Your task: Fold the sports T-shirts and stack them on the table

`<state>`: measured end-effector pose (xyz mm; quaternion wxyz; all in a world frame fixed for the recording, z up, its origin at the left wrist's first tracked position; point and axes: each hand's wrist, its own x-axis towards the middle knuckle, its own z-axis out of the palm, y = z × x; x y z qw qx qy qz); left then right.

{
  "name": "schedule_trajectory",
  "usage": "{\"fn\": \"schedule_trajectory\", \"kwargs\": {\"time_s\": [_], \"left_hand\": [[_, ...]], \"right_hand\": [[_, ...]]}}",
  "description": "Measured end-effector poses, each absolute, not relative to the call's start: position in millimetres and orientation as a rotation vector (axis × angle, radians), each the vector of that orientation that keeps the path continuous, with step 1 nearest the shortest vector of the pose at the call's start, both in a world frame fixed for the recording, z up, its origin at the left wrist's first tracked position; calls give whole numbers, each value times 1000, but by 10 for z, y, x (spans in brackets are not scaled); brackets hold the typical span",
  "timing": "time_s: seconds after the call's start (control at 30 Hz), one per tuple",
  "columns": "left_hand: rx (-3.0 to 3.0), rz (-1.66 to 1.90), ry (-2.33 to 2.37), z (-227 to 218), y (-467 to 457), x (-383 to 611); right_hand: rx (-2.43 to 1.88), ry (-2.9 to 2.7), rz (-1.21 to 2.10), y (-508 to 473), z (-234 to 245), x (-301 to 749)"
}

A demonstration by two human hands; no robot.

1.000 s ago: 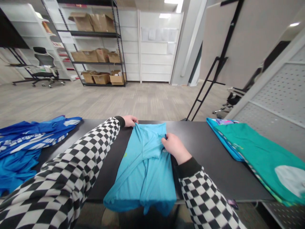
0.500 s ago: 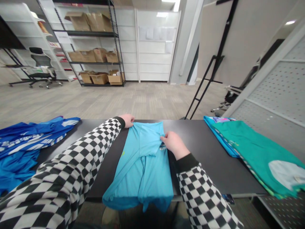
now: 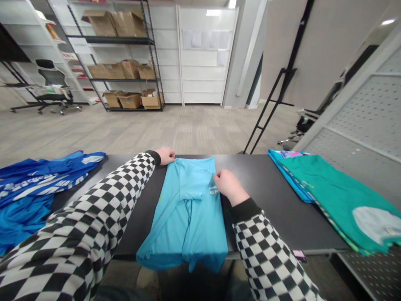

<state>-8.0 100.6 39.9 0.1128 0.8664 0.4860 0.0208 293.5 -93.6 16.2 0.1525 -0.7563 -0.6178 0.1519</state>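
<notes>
A light blue T-shirt (image 3: pixel 188 217) lies lengthwise on the dark table in front of me, its sides folded inward and its lower end hanging over the near edge. My left hand (image 3: pixel 166 156) pinches the shirt's far left corner. At the right side, my right hand (image 3: pixel 230 184) is closed on the edge of a sleeve (image 3: pixel 194 179) that lies folded across the shirt's upper part. Pale lettering shows on the fabric beside my right fingers. The fingertips of both hands are partly hidden.
Rumpled blue shirts (image 3: pixel 46 179) are heaped at the table's left end. A stack of folded garments with a green one (image 3: pixel 338 188) on top lies at the right. Beyond the table (image 3: pixel 263 209) stand a shelf rack (image 3: pixel 122 77) with cardboard boxes and a black stand (image 3: pixel 272 104).
The sleeve has been drawn straighter and flatter toward the right, and more of the lettering shows. My left hand has shifted slightly left.
</notes>
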Motion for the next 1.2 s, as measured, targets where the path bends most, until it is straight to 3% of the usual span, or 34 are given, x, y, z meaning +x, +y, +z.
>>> {"fn": "schedule_trajectory", "kwargs": {"time_s": [0.33,0.5,0.7,1.2], "left_hand": [[2666,164,1458,429,701,-62],[2786,396,1254,491,-137,33],[2847,259,904,387,-1179,215],[2921,292,1024,354,-1386,576]], "right_hand": [[-2090,-1709,368,-885,152,2871],[-2059,-1744,413,-824,131,2881],[-1996,-1620,464,-806,225,2945],[-2054,-1626,459,-701,169,3036]]}}
